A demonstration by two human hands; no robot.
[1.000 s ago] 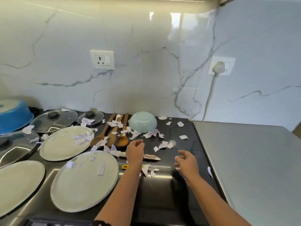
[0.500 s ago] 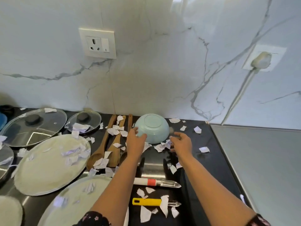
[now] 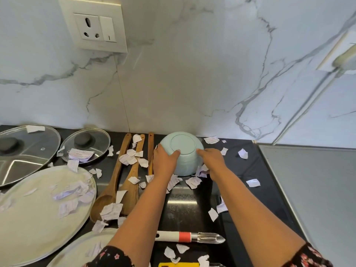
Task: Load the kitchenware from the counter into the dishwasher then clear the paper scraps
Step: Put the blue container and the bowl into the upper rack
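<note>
A pale green bowl (image 3: 184, 149) lies upside down on the black counter (image 3: 248, 170) against the marble wall. My left hand (image 3: 164, 160) grips its left side with the thumb on the base. My right hand (image 3: 212, 159) holds its right side. Three wooden spoons (image 3: 115, 176) lie side by side to the left. Torn paper scraps (image 3: 131, 158) are strewn over the counter, spoons and plates.
Two cream plates (image 3: 34, 212) and two glass lids (image 3: 28, 151) fill the left. A white peeler (image 3: 189, 237) and a yellow-handled tool (image 3: 179, 264) lie near the front edge. A steel surface (image 3: 316, 189) adjoins on the right. A wall socket (image 3: 95, 26) sits above.
Both hands reached forward across the counter and closed on the sides of the upturned bowl. The camera moved closer and tilted down.
</note>
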